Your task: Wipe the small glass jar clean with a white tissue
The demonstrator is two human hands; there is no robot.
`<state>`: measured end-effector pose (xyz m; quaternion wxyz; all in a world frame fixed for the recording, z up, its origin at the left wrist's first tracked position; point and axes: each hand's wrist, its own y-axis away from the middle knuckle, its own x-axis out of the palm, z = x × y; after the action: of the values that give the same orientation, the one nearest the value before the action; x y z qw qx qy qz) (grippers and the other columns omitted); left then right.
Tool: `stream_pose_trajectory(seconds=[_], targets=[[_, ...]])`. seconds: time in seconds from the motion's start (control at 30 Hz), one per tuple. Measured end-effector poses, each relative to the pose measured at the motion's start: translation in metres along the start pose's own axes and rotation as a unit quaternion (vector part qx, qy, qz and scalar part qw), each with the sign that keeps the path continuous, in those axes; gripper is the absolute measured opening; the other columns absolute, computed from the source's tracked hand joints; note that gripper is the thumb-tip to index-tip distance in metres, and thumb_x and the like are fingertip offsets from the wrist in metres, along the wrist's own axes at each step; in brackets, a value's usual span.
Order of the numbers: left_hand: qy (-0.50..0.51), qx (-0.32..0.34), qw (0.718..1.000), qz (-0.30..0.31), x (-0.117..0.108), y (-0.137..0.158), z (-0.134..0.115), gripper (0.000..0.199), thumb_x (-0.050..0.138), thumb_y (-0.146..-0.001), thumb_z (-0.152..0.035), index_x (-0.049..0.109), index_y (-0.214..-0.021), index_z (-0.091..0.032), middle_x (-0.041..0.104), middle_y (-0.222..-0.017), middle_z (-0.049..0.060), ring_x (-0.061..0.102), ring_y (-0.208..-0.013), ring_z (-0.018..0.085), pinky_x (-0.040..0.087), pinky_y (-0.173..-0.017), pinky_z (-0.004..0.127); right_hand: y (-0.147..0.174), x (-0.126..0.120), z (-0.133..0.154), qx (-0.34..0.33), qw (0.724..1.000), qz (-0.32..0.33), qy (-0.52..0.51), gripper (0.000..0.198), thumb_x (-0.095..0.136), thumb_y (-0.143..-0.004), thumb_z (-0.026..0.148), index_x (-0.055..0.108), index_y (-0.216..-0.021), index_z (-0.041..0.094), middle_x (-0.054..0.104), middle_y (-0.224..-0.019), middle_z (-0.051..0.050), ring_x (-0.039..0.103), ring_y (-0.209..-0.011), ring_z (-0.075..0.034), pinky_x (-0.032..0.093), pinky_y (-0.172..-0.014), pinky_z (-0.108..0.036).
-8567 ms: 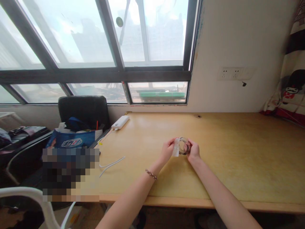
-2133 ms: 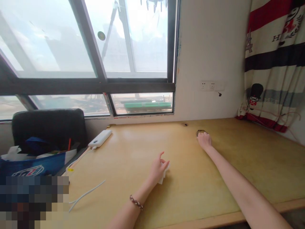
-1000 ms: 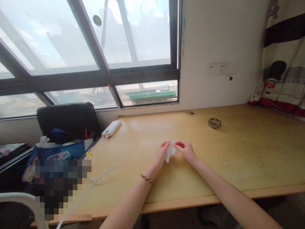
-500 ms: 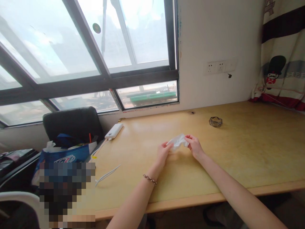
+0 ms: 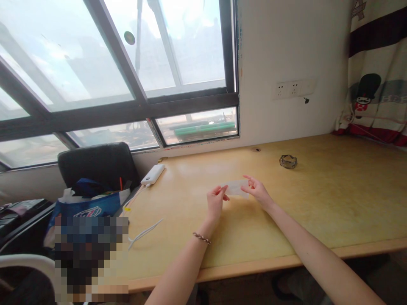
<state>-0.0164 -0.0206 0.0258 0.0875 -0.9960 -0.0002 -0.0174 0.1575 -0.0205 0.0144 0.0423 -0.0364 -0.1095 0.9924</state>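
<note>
Head view: thin pale tissue stretched flat between both hands, just above the desk. Left hand pinching its left end, right hand pinching its right end, other fingers loose. Metal bangle lying apart on the desk, beyond the right hand.

Pale white tissue, yellow desk
</note>
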Motion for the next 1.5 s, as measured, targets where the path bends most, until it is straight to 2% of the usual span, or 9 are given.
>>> stream_pose_trajectory(seconds=[0.13,0.27,0.43,0.7,0.83,1.1,1.27,1.37,1.5], targets=[[0.006,0.034,0.999,-0.015,0.001,0.0,0.001,0.03,0.056,-0.069,-0.041,0.063,-0.075,-0.012,0.063,-0.068,0.004,0.056,-0.061,0.014,0.044,-0.059,0.024,0.002,0.001,-0.002,0.018,1.0,0.014,0.01,0.032,0.064,-0.059,0.043,0.066,-0.074,0.014,0.062,-0.063,0.0,0.05,-0.052,-0.012,0.037,-0.048,-0.022],[-0.008,0.054,0.998,-0.026,0.002,0.0,0.0,0.029,0.059,-0.067,-0.038,0.063,-0.082,-0.014,0.064,-0.08,0.005,0.056,-0.075,0.016,0.044,-0.07,0.026,0.004,0.002,-0.001,0.054,0.997,-0.033,-0.033,0.036,0.064,-0.059,0.045,0.066,-0.076,0.014,0.058,-0.051,0.001,0.039,-0.034,-0.006,0.028,-0.035,-0.02],[0.013,0.033,0.999,0.023,0.002,-0.002,0.0,0.042,0.065,-0.062,-0.031,0.057,-0.101,-0.015,0.064,-0.083,0.005,0.057,-0.074,0.015,0.045,-0.069,0.026,0.004,0.004,0.004,0.045,0.984,-0.004,-0.171,0.032,0.069,-0.055,0.039,0.066,-0.077,0.016,0.066,-0.069,-0.005,0.06,-0.061,-0.018,0.047,-0.059,-0.029],[-0.002,0.062,0.995,0.074,0.0,0.0,-0.005,0.018,0.06,-0.067,-0.03,0.065,-0.071,-0.014,0.064,-0.085,0.006,0.056,-0.081,0.018,0.042,-0.073,0.028,0.01,0.003,0.017,-0.043,0.993,0.058,-0.095,0.027,0.068,-0.06,0.032,0.066,-0.084,0.021,0.065,-0.089,-0.003,0.056,-0.088,-0.02,0.041,-0.08,-0.032],[-0.023,0.089,0.994,0.063,-0.002,0.0,-0.005,0.015,0.06,-0.066,-0.029,0.065,-0.07,-0.015,0.064,-0.087,0.006,0.056,-0.084,0.019,0.042,-0.076,0.029,0.008,0.002,0.014,-0.067,0.995,0.044,-0.051,0.016,0.065,-0.063,0.032,0.067,-0.072,0.019,0.066,-0.083,-0.002,0.057,-0.084,-0.021,0.041,-0.079,-0.033],[-0.082,0.092,0.992,-0.025,-0.001,0.002,-0.007,0.023,0.058,-0.067,-0.036,0.061,-0.061,-0.014,0.062,-0.071,0.003,0.053,-0.068,0.014,0.04,-0.061,0.022,0.004,0.003,0.003,-0.014,0.997,-0.016,-0.079,0.028,0.064,-0.063,0.038,0.066,-0.08,0.016,0.065,-0.081,-0.003,0.057,-0.079,-0.022,0.042,-0.073,-0.033],[-0.063,0.093,0.993,-0.042,0.0,0.003,-0.004,0.023,0.06,-0.067,-0.036,0.059,-0.062,-0.014,0.06,-0.065,0.002,0.052,-0.063,0.012,0.039,-0.06,0.022,0.004,0.006,0.0,-0.009,0.994,-0.062,-0.084,0.024,0.066,-0.061,0.038,0.059,-0.067,0.015,0.062,-0.069,-0.001,0.057,-0.071,-0.017,0.042,-0.068,-0.028],[0.004,0.062,0.997,-0.037,0.001,0.001,0.0,0.022,0.063,-0.064,-0.033,0.057,-0.075,-0.014,0.06,-0.068,0.002,0.054,-0.065,0.012,0.041,-0.062,0.023,0.003,0.007,-0.002,-0.019,0.99,-0.085,-0.11,0.025,0.067,-0.059,0.035,0.051,-0.064,0.017,0.058,-0.067,0.001,0.057,-0.07,-0.015,0.043,-0.067,-0.026],[0.128,-0.024,0.99,-0.05,0.002,-0.005,0.005,0.052,0.071,-0.056,-0.021,0.048,-0.103,-0.018,0.057,-0.099,0.007,0.057,-0.072,0.012,0.043,-0.066,0.023,0.003,0.006,0.0,-0.018,0.982,-0.114,-0.152,0.033,0.07,-0.056,0.032,0.046,-0.074,0.019,0.056,-0.08,0.0,0.058,-0.075,-0.017,0.044,-0.068,-0.027]])
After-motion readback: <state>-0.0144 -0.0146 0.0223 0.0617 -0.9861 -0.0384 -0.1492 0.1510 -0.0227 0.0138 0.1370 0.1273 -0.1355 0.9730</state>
